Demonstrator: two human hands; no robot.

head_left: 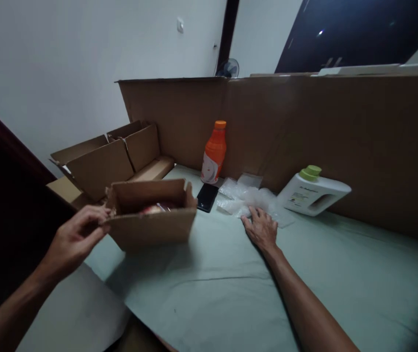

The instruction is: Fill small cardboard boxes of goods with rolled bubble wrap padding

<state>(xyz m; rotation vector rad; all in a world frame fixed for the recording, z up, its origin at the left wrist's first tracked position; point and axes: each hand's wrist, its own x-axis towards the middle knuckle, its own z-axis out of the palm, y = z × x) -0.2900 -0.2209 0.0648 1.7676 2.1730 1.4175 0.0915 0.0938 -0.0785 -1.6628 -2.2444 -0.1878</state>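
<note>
My left hand (79, 237) pinches the left edge of an open cardboard box (155, 232), which looks slightly raised and tilted over the table's left side. Inside it a shiny wrapped item (155, 209) shows only in part, too little to name. To the right, my right hand (262, 227) lies with fingers spread, its fingertips on the near edge of clear bubble wrap (256, 196). A black phone (207, 197) rests flat between the box and the wrap.
Behind the phone stands an orange bottle (215, 151). A white jug with a green cap (313, 193) leans near the cardboard wall (341, 132) at the back. Other open boxes (101, 164) sit at the left. Pale green cloth covers the table (212, 303).
</note>
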